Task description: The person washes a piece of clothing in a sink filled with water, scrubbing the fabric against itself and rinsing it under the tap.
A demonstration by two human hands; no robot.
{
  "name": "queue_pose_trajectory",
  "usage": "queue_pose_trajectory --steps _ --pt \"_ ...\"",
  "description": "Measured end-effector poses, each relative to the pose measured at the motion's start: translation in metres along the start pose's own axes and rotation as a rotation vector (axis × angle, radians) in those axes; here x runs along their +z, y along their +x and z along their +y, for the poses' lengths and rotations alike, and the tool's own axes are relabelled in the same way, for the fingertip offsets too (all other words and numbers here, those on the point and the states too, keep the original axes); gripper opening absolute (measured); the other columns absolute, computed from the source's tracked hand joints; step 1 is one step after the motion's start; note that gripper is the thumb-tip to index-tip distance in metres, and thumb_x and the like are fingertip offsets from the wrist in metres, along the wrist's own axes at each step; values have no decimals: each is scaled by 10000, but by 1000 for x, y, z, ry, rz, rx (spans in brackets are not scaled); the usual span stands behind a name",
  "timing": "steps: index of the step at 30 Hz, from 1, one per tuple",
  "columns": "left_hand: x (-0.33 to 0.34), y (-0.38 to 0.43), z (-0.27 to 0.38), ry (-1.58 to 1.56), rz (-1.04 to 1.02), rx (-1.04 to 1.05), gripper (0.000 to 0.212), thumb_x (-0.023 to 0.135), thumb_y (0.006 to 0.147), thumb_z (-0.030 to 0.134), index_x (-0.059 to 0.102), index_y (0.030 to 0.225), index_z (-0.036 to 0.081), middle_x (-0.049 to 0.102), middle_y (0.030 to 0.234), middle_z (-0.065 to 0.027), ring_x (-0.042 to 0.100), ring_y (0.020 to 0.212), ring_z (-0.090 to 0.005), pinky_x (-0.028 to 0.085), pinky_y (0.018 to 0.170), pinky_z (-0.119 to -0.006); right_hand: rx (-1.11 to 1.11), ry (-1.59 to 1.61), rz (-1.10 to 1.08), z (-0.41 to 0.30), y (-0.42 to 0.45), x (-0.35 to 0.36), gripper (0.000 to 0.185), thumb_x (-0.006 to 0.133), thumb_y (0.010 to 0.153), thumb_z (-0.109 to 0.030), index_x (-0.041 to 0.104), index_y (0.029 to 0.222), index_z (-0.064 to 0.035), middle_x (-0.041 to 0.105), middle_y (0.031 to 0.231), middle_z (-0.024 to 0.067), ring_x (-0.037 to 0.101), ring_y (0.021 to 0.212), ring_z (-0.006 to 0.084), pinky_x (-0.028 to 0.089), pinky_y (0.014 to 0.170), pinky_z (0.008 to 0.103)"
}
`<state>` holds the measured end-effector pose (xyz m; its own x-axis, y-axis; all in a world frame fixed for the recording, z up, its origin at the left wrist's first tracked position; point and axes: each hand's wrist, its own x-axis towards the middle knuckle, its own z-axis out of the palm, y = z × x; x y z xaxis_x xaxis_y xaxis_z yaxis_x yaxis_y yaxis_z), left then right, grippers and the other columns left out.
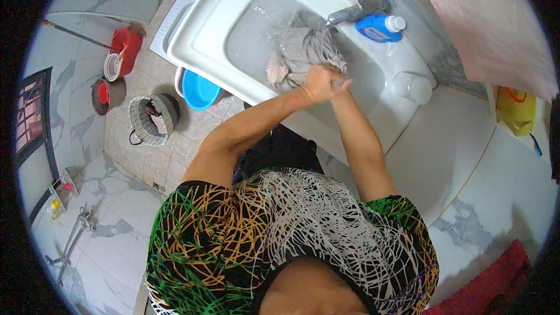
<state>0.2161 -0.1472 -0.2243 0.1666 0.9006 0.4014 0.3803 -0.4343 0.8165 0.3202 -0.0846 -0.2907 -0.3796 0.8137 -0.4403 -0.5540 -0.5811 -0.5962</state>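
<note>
A wet grey cloth (313,50) lies bunched in the water of the white sink basin (245,30), with a paler, light-brown piece of fabric (278,70) at its lower left. My left hand (323,82) is closed over the near edge of the cloth. Crossing against it, my right hand (340,82) is mostly hidden behind the left, and its hold on the cloth does not show. Beyond the cloth, a metal faucet (358,8) reaches over the basin. A blue bottle with a white cap (379,28) stands beside the faucet.
A translucent white-capped container (411,87) is on the sink's right ledge. Pink fabric (485,22) hangs at the upper right. On the floor to the left are a blue basin (200,89), a woven basket (151,120), a grey bucket (109,96) and a red mop bucket (127,48).
</note>
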Motion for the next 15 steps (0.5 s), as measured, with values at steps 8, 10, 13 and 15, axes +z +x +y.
queue_pose_trajectory --steps 8,10,13,15 --pt "-11 0 -64 175 157 -18 303 552 728 292 614 571 40 591 615 -147 574 577 -314 467 534 -387 -203 -223 278 1 7 12 337 436 865 -278 478 1118 -58 538 1048 80 521 923 206 451 718 362" --pt "-26 -15 -87 232 228 -107 293 549 721 295 625 596 41 597 642 -160 580 607 -321 471 561 -391 -280 -484 402 -2 -11 25 272 530 810 -161 500 1067 -81 549 958 53 518 802 144 427 541 326" --pt "-43 -19 -98 338 118 -304 290 546 709 310 645 660 41 612 712 -177 595 682 -328 473 627 -408 -411 -972 274 -10 -28 -3 317 624 745 -146 497 1031 -96 530 864 31 491 694 113 364 479 262" --pt "-50 -11 -96 413 -54 -429 302 546 703 321 652 699 39 622 753 -179 604 726 -329 471 666 -420 -477 -1038 251 -11 -38 -19 322 636 728 -133 505 1022 -117 526 788 15 483 656 118 369 488 260"
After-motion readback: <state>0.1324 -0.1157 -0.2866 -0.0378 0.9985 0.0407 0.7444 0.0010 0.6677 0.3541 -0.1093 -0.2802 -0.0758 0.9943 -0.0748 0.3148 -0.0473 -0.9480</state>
